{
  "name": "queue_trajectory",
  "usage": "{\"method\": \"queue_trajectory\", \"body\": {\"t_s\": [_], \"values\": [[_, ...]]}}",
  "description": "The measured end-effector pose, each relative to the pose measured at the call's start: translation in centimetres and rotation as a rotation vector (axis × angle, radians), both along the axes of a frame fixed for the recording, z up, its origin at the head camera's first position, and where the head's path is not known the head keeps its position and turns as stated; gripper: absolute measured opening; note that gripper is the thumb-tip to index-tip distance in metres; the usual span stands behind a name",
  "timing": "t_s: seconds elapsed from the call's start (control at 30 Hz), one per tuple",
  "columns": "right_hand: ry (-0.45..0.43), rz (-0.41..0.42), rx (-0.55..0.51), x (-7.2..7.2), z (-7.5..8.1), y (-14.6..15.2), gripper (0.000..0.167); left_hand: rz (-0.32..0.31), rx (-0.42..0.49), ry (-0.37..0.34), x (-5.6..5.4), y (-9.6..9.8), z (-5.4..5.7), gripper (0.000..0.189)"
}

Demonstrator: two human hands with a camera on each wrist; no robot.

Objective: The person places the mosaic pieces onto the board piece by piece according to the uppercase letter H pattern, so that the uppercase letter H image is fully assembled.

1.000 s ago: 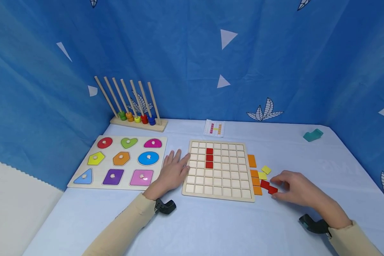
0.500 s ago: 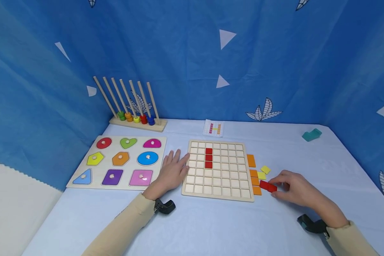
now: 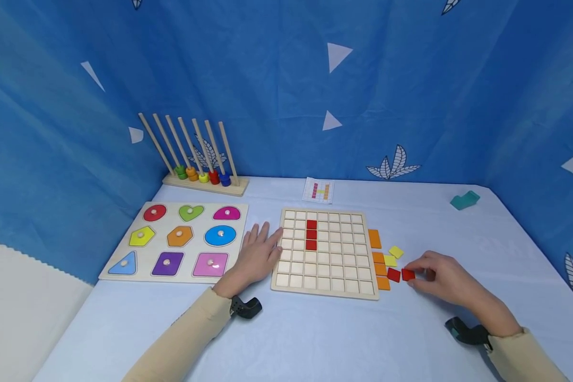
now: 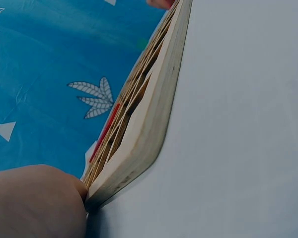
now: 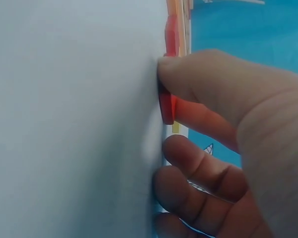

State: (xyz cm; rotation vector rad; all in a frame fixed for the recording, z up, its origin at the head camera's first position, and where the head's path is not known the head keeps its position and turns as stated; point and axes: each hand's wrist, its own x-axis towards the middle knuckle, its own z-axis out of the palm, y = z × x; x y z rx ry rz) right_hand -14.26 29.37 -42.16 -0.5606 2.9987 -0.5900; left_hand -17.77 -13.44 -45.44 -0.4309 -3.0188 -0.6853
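Note:
A wooden grid board (image 3: 324, 293) lies mid-table, with a column of 3 red tiles (image 3: 311, 234) set in its cells. My left hand (image 3: 257, 257) rests with fingers spread at the board's left edge; in the left wrist view part of that hand (image 4: 37, 203) shows beside the board's corner. Right of the board, my right hand (image 3: 441, 276) pinches a red square tile (image 3: 408, 274) between thumb and fingers. In the right wrist view the thumb lies across this tile (image 5: 167, 109), hiding part of it. Another red tile (image 3: 393, 275) lies just left of the pinched one.
Orange tiles (image 3: 374, 239) line the board's right edge, with yellow tiles (image 3: 396, 252) beside them. A pattern card (image 3: 318, 190) lies behind the board. Left stand a shape puzzle (image 3: 239, 204) and a peg stacker (image 3: 205, 185). A teal object (image 3: 465, 200) sits at back right.
My right hand has drawn one red tile away from the other, slightly up and right, so a gap shows between them. My left hand has stayed at the board's edge.

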Motion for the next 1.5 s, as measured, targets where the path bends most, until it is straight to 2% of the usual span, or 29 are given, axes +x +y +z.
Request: {"method": "queue_trajectory", "body": {"t_s": [0.4,0.77,1.13,1.5], "values": [[0.03,-0.016,0.017,-0.01,-0.24,-0.21,0.034,-0.001,0.005,-0.001,-0.03,0.01,-0.01,0.053],[0.02,-0.047,0.022,-0.1,-0.22,-0.25,0.032,-0.004,0.009,0.001,0.03,-0.08,0.04,0.053],[0.006,-0.05,0.026,0.12,-0.17,-0.31,0.032,-0.001,0.007,-0.004,0.07,0.04,-0.07,0.054],[0.043,-0.025,0.022,0.03,-0.31,-0.16,0.029,-0.004,0.0,0.0,0.05,0.0,-0.1,0.054]]}}
